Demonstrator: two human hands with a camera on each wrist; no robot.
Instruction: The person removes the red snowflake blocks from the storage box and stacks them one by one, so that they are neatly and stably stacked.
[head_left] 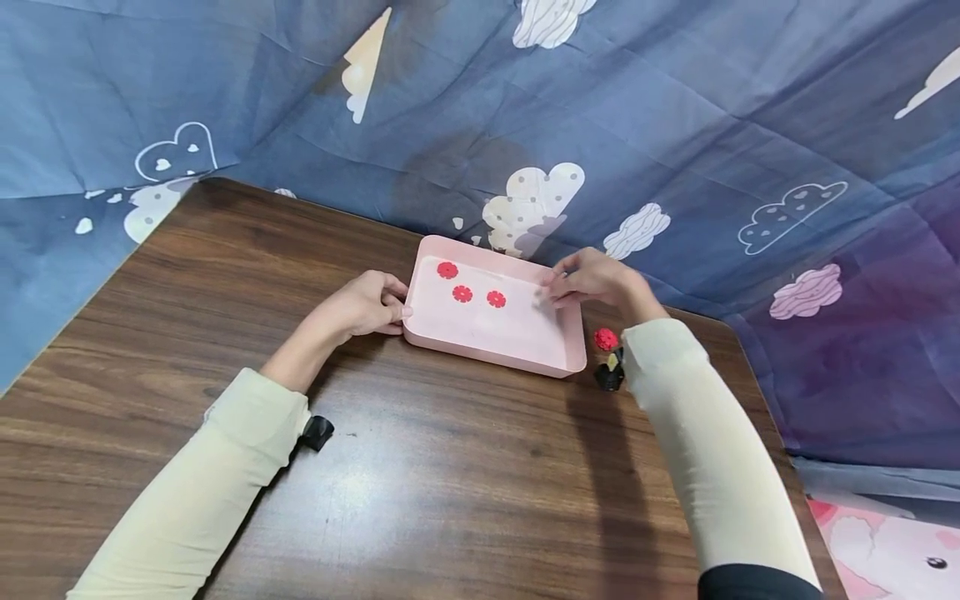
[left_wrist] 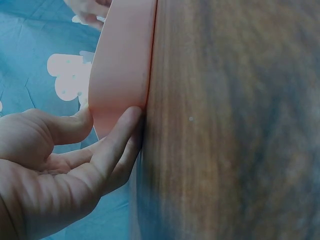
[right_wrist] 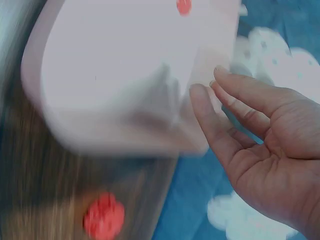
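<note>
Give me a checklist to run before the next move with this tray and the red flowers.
1. Tray flat on the table: ok, its base sits on the wood.
2. Left hand on the tray: ok, thumb and fingers touch its left end.
3. Three flowers lying apart in the tray: ok, with gaps between them.
4. All flowers in the tray: not ok, a red pile lies on the table beyond its right end.
5. Right hand off the tray wall: cannot tell, contact is unclear.

Blue cloud-printed cloth (head_left: 450, 108) (creases and all) behind a brown wood-grain table (head_left: 480, 475), white glare (head_left: 356, 487) on top.
</note>
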